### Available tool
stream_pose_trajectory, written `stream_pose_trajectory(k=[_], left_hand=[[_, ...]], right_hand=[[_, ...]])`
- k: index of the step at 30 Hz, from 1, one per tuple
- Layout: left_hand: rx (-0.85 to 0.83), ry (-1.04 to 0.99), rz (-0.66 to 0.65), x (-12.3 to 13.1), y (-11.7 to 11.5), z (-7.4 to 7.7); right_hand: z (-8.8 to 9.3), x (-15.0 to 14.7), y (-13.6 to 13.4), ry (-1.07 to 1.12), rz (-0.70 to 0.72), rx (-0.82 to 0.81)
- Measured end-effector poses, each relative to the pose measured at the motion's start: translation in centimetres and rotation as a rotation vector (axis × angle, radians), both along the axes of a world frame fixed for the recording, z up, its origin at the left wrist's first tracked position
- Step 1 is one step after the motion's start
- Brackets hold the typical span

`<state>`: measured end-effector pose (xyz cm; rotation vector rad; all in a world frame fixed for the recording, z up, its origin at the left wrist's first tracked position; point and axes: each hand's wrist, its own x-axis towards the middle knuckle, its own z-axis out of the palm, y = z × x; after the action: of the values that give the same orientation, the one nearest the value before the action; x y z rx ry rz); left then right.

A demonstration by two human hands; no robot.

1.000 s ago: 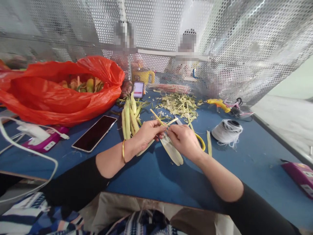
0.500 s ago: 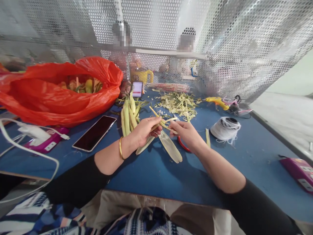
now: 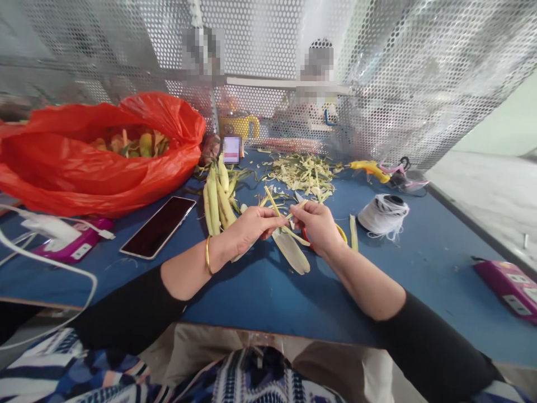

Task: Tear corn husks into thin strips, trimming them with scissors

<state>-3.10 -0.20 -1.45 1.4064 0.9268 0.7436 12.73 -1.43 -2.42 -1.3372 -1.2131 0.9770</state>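
Observation:
My left hand [image 3: 250, 226] is closed in a pinch on pale yellow leaf strips [image 3: 273, 204] held over the blue table [image 3: 268, 291]. My right hand [image 3: 319, 225] is closed too, pinching a thin strip of the same leaf close to the left fingers. A wide pale leaf blade [image 3: 291, 253] hangs down from between both hands onto the table. Under my right hand lie scissors with red and yellow handles [image 3: 342, 234], mostly hidden. A bundle of yellow-green leaves [image 3: 216, 196] lies just beyond my left hand.
A red plastic bag [image 3: 96, 159] with scraps sits at the back left. A phone [image 3: 158, 226] lies left of my hands. Trimmings [image 3: 304, 173], a yellow glue gun [image 3: 369, 168], a spool of white thread [image 3: 384, 212], pink boxes [image 3: 505, 286] and a perforated metal screen [image 3: 377, 84] surround the table.
Both hands stayed together over the table, working the strip between the fingertips. The right hand rose a little and the wide leaf blade shifted slightly. The view tilted a bit.

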Motion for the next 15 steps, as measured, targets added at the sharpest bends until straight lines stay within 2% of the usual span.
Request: stream_pose_trajectory(k=[4, 6, 8, 10, 12, 15], left_hand=[[-0.002, 0.046, -0.026, 0.1, -0.2, -0.2], [0.014, 0.068, -0.063, 0.2, -0.4, -0.2], [0.027, 0.084, -0.085, 0.3, -0.6, -0.2], [0.031, 0.091, -0.086, 0.3, -0.7, -0.1], [0.031, 0.088, -0.084, 0.3, -0.8, 0.0], [0.018, 0.079, -0.110, 0.3, -0.9, 0.1]], right_hand=[[0.9, 0.7, 0.0, -0.364, -0.093, 0.211], [1.3, 0.7, -0.3, -0.438, 0.000, 0.251], [1.5, 0.3, -0.6, -0.362, 0.152, 0.162], [1.2, -0.1, -0.8, -0.224, 0.205, 0.064], [0.7, -0.5, -0.8, -0.112, 0.167, 0.034], [0.0, -0.7, -0.7, -0.077, 0.069, 0.069]])
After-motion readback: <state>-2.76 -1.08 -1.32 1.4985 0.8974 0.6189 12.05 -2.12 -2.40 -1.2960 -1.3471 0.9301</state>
